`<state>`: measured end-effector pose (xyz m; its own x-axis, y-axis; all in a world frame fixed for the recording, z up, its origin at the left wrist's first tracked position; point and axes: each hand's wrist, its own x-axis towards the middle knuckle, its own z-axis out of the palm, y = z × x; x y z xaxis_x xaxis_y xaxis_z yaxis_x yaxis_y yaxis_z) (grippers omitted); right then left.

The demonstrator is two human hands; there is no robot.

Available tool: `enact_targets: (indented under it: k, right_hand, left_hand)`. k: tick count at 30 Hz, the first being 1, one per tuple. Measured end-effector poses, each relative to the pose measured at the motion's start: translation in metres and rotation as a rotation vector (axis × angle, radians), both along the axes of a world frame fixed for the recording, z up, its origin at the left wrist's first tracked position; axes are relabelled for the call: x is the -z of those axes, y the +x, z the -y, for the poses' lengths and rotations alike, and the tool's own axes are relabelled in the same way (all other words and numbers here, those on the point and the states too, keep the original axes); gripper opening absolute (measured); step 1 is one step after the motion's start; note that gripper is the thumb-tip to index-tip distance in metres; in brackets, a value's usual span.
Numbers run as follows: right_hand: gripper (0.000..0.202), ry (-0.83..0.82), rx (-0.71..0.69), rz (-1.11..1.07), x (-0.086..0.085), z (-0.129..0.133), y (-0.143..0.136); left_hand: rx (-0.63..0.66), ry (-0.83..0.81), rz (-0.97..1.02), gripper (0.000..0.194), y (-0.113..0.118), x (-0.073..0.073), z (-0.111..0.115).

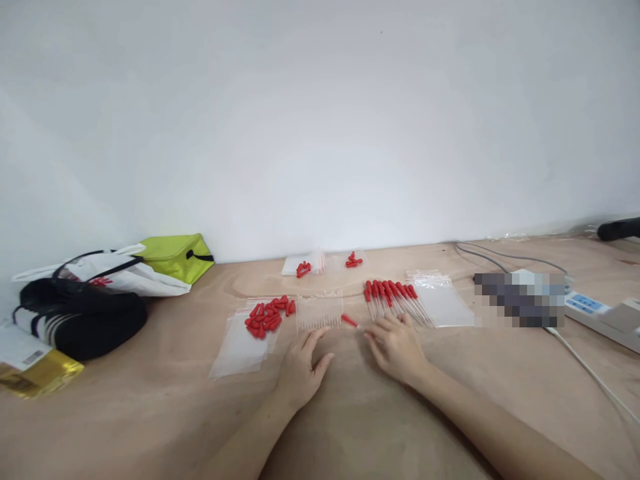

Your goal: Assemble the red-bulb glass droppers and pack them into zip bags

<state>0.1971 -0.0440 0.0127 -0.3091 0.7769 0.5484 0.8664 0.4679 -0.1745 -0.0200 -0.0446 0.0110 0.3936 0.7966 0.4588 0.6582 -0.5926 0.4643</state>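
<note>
My left hand (304, 368) rests on the table, thumb and fingers apart, just below a row of thin clear glass tubes (320, 311). My right hand (397, 343) has its fingertips at a dropper with a red bulb (349, 321), which points up and to the left. Behind it lie several red-bulbed droppers (390, 291) side by side, partly over clear plastic bags (443, 303). On the left, a pile of loose red bulbs (270, 316) lies on more clear bags (239, 348).
Small bags with red bulbs (303, 269) lie near the wall. At left are a black cap (95, 320), a white bag (160, 279), a lime-green bag (173, 257) and a gold packet (55, 373). Cables and a power strip (590, 307) are at right.
</note>
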Motion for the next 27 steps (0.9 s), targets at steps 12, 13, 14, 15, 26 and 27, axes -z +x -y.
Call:
enact_targets:
  k: [12, 13, 14, 15, 26, 27]
  right_hand:
    - [0.023, -0.119, 0.53, -0.205, 0.016, -0.043, 0.042]
    - [0.023, -0.125, 0.532, -0.199, 0.017, -0.044, 0.041]
    - [0.023, -0.13, 0.537, -0.196, 0.018, -0.044, 0.041]
    - [0.023, -0.135, 0.543, -0.196, 0.018, -0.045, 0.041]
    - [0.024, -0.024, 0.403, -0.174, 0.009, -0.038, 0.017]
    - [0.023, -0.056, 0.378, -0.165, 0.006, -0.039, 0.009]
  left_hand:
    - [0.04, -0.124, -0.056, 0.016, 0.002, 0.004, -0.001]
    - [0.041, -0.124, -0.057, 0.016, 0.002, 0.004, -0.001]
    - [0.043, -0.125, -0.057, 0.016, 0.002, 0.005, -0.001]
    - [0.045, -0.124, -0.056, 0.016, 0.002, 0.005, -0.002]
    - [0.033, -0.137, -0.074, 0.016, 0.003, 0.005, -0.001]
    - [0.033, -0.137, -0.076, 0.016, 0.003, 0.005, 0.0]
